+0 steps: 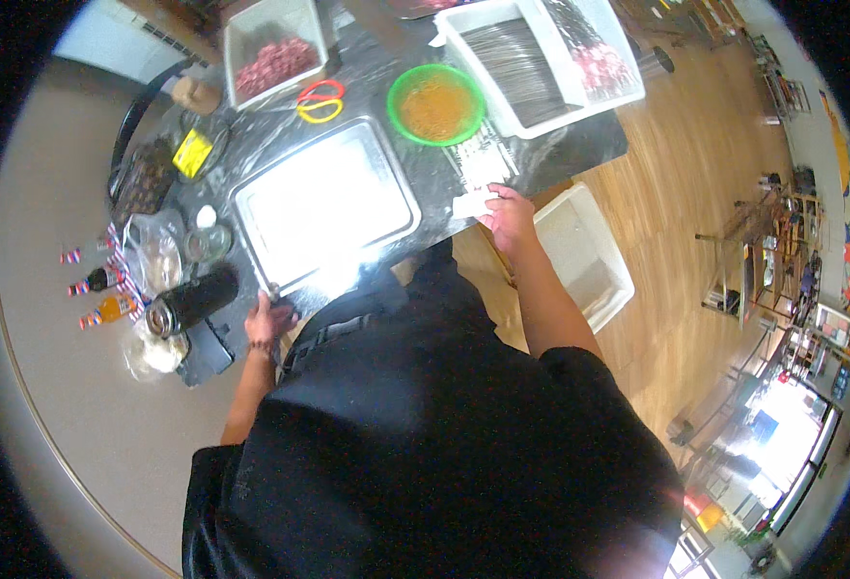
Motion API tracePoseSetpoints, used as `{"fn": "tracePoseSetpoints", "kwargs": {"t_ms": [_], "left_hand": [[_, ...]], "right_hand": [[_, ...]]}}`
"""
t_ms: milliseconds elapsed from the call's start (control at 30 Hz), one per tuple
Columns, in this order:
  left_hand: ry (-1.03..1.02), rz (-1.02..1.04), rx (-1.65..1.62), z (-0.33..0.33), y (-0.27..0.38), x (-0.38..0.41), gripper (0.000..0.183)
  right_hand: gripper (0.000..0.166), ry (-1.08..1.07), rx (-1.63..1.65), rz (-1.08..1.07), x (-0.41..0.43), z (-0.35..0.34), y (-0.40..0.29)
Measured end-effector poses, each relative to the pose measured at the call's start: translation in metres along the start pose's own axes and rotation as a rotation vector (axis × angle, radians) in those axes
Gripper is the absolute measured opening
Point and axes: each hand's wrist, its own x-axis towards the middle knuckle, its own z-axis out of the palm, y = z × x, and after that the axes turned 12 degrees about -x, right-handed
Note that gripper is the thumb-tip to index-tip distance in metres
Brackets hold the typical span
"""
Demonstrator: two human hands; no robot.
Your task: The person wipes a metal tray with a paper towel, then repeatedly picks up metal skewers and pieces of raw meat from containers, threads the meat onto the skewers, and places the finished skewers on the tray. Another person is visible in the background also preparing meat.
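Note:
My right hand [509, 219] grips a folded white cloth or tissue [472, 203] at the front edge of the dark marbled table. My left hand [267, 320] is at the near left corner of a shiny metal tray [323, 205], beside a small dark object; whether it grips anything is unclear. Beyond the tray lie scissors [320, 100] with red and yellow handles. A green-rimmed bowl [435, 106] of orange-brown powder stands right of them, partly over a printed sheet [484, 158]. Behind it, a white bin [566, 116] holds many thin skewers [515, 69] and meat under plastic wrap [602, 69].
A white bin of raw meat [278, 66] stands at the back left. Jars, a plastic bag [155, 253], a black bottle [191, 300], a phone-like dark slab [210, 347] and drink bottles [111, 310] crowd the left. An open white bin [584, 253] sits below the table's right side.

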Motion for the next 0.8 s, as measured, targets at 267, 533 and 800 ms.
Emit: {"fn": "tracePoseSetpoints", "kwargs": {"t_ms": [267, 533, 800], "left_hand": [[0.219, 0.036, 0.078, -0.009, -0.035, -0.028, 0.052], [0.178, 0.214, 0.416, 0.022, -0.021, -0.037, 0.054], [0.205, 0.333, 1.063, -0.004, -0.047, -0.015, 0.052]], "right_hand": [[0.041, 0.345, 0.067, 0.353, 0.056, -0.086, -0.074], [0.030, 0.172, -0.926, -0.178, 0.099, -0.176, -0.059], [0.049, 0.378, -0.570, -0.201, 0.164, -0.212, -0.237]]}}
